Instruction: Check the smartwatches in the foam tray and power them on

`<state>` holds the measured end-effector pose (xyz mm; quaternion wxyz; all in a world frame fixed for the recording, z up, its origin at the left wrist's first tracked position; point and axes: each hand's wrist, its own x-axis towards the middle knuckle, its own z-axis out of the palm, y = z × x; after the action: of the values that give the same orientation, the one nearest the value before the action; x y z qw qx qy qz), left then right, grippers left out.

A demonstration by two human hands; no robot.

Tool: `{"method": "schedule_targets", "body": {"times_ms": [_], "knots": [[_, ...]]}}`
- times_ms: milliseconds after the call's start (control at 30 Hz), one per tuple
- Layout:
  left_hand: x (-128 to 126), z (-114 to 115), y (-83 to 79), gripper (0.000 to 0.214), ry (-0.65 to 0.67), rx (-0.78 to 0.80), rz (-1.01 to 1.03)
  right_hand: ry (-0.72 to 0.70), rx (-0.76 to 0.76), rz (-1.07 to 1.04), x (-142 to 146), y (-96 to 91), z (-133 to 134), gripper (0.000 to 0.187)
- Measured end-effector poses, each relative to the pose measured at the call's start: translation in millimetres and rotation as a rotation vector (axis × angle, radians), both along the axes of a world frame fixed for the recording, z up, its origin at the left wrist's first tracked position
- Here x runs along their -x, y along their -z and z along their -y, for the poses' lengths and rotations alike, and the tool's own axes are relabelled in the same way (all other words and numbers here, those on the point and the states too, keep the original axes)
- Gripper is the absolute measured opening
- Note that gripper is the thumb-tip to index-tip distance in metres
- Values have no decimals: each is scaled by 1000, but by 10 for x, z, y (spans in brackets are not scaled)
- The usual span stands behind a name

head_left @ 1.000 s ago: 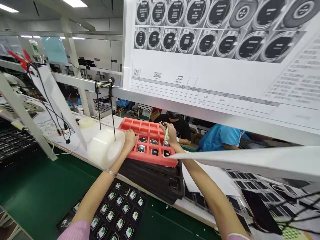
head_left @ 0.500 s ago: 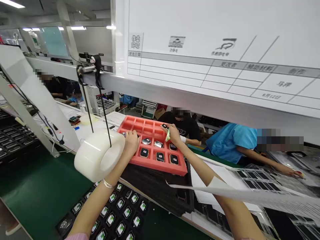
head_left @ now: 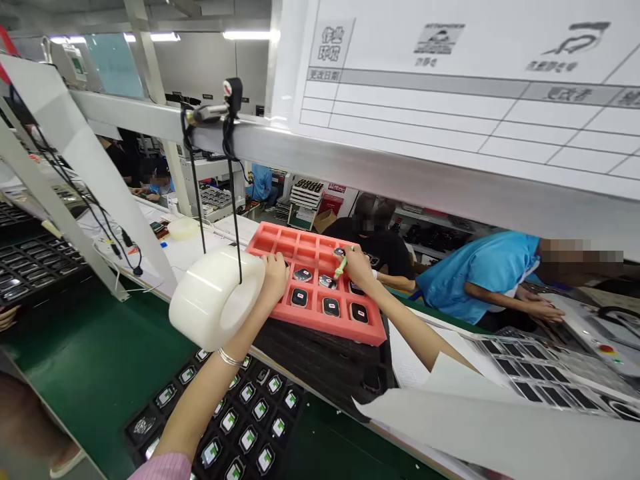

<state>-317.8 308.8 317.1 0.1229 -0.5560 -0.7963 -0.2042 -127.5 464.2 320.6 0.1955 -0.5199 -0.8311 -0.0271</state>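
A: Left hand (head_left: 275, 277), what's it on?

B: Left end of the red tray (head_left: 320, 319). Back of the hand up, fingers bent down at the cells. Can't tell whether they grip the edge or a piece.

A: Right hand (head_left: 359, 267)?

B: Well apart from the left one, over the tray's right part. Fingers closed round a slim green piece (head_left: 341, 267), low end tilted left. A dark unit (head_left: 340, 252) shows at the fingertips; held or lying in its cell, can't tell.

A: Tray contents?

B: Labelled units (head_left: 331, 307), dark, rounded, one per cell. Three in the row on the wearer's side of the hands, three in the next row; the rightmost there is partly hidden by the right hand.

A: Arms?

B: Both forearms reach forward, converging on the tray. Silver bracelets (head_left: 230, 358) on the left wrist.

A: Around that?

B: Black tray stack (head_left: 320, 363) under the red one. White roll (head_left: 200, 300) hangs just left of the left forearm. Nearer the wearer than the left hand: display tray (head_left: 289, 419), black, full of green-and-white-faced units (head_left: 249, 438), on the green worktop (head_left: 85, 353). Beyond the right hand, a person in black; further right, a person in blue (head_left: 480, 273).
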Motion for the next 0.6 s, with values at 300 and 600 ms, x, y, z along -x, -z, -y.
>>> {"method": "schedule_targets", "body": {"times_ms": [300, 600], "knots": [[6, 9, -11, 19, 9, -27, 37, -50, -13, -114, 24, -272, -73, 28], [-17, -8, -34, 17, 49, -72, 181, -174, 103, 90, 253, -118, 118, 24]]}}
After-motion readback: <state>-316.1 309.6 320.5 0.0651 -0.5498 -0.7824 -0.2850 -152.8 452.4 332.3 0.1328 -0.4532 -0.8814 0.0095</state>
